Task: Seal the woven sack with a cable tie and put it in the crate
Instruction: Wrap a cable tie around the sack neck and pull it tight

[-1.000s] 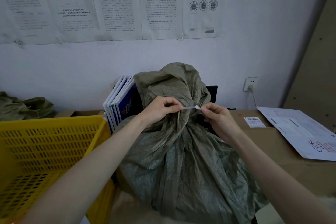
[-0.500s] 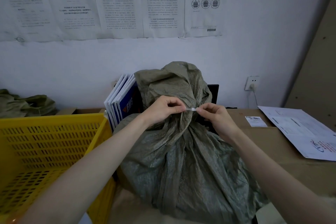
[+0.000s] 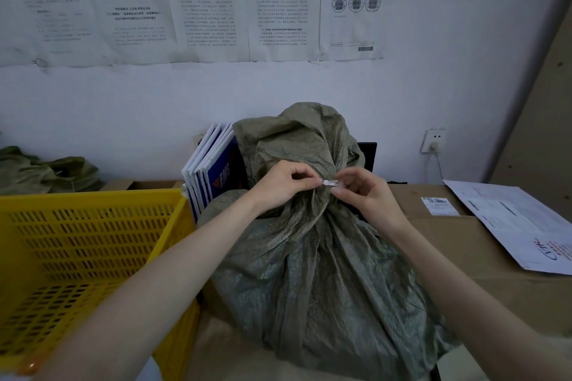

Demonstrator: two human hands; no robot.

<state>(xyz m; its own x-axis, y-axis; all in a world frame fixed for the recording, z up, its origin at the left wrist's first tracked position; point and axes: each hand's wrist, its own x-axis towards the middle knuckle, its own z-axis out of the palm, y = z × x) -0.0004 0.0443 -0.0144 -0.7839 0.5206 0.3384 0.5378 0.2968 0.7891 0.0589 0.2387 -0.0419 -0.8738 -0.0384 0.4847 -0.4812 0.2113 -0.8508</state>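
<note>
Head view: both hands pinch a white cable tie (image 3: 330, 182) at the woven sack (image 3: 312, 244) neck.
Left hand (image 3: 284, 184) and right hand (image 3: 363, 195) now sit closer together than a second ago.

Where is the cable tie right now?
In the head view the cable tie sits centre frame at the gathered neck of the woven sack, pinched between the left hand and the right hand.
</note>
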